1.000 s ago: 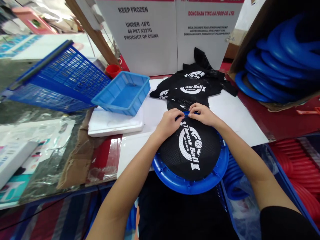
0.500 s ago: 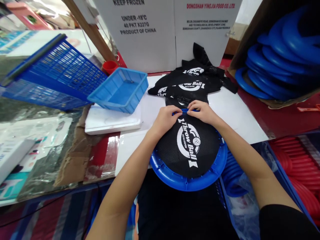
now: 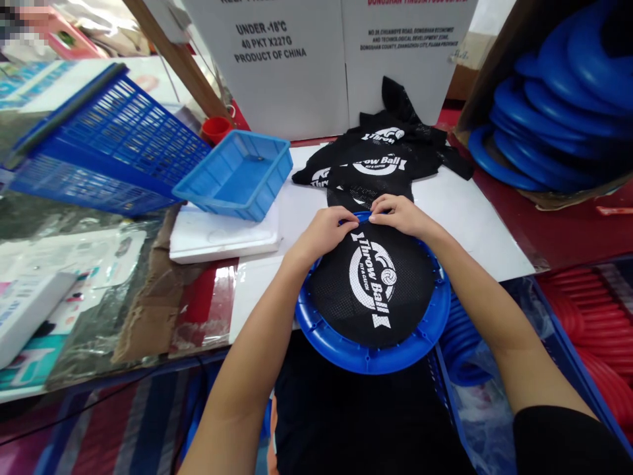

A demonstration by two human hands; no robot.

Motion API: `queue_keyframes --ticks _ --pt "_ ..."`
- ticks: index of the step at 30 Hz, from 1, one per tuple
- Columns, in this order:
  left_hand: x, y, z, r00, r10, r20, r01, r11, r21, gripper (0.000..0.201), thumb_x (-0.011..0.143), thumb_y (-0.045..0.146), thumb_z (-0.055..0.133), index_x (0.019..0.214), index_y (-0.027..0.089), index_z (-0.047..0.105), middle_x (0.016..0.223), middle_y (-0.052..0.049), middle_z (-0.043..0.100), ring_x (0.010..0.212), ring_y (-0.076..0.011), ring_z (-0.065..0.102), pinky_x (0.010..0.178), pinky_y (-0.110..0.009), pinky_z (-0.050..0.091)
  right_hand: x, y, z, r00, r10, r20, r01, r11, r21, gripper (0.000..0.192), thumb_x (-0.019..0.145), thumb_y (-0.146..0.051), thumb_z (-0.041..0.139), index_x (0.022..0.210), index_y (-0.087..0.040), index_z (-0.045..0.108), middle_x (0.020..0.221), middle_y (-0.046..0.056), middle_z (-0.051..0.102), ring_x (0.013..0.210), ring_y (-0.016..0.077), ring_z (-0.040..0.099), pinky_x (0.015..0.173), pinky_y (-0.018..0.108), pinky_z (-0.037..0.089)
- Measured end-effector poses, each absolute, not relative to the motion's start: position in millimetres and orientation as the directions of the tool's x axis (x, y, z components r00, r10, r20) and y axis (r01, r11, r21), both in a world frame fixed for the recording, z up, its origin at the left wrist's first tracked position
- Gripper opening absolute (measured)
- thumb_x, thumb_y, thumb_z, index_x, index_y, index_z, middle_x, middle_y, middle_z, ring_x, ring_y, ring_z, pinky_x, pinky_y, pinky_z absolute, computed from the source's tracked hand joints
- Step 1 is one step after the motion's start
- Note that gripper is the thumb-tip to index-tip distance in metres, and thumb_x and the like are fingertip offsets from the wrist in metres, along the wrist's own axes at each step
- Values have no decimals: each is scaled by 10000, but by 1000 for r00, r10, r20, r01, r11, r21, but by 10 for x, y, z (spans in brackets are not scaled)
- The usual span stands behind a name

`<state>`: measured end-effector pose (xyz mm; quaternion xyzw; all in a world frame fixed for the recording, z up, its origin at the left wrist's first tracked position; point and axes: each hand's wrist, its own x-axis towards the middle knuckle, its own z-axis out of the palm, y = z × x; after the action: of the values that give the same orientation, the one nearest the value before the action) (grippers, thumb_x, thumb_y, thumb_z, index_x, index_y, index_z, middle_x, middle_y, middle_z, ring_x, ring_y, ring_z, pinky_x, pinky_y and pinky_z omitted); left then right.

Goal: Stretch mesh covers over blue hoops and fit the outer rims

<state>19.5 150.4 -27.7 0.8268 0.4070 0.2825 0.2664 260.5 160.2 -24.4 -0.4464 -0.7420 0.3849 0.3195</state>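
A round black mesh cloth (image 3: 336, 290) printed "Throw Ball" lies inside a blue plastic ring (image 3: 368, 363) at the table's front edge. At the ring's far side my left hand (image 3: 331, 227) pinches the edge of the mesh cloth. My right hand (image 3: 398, 214) pinches the same edge a little to the right, its fingertips close to the left ones. Both hands are closed, and a short stretch of blue rim shows between them. Just beyond them lies a pile of black mesh cloths (image 3: 376, 148) with the same white print.
A blue tray (image 3: 232, 178) rests on a white foam block (image 3: 222, 241) at the left, beside a blue basket (image 3: 113, 138). At right, a carton holds stacked blue rings (image 3: 544, 125). Red rings (image 3: 588, 330) lie lower right. A white carton (image 3: 287, 92) stands behind.
Both hands stay pinched at the ring's far edge, with only slight finger movement. The whole view has shifted a little; the ring and cloth keep their place.
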Motion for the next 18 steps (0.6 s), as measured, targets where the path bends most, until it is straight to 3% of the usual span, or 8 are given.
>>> queue_keyframes --ticks 5,14,18 --pt "184 1518 -274 557 790 256 527 -575 626 214 1012 187 603 956 210 808 1030 -69 771 962 -218 719 939 -382 581 2598 1686 -215 -410 910 55 400 234 -886 244 705 -449 803 721 -207 777 995 48 697 895 215 628 903 406 506" --pt "199 1525 -309 528 810 256 509 -543 668 174 941 117 683 940 216 825 1004 -59 793 942 -217 737 922 -377 593 2617 1801 -2 -558 823 -107 515 242 -822 217 712 -415 763 717 -198 759 979 48 670 855 203 614 832 362 492" --pt "224 1467 -304 496 823 278 510 -535 674 165 927 111 703 931 220 826 997 -54 798 945 -220 745 930 -385 603 2578 1930 115 -633 743 -220 588 275 -760 183 737 -410 742 713 -229 759 783 19 705 778 207 604 742 342 475"
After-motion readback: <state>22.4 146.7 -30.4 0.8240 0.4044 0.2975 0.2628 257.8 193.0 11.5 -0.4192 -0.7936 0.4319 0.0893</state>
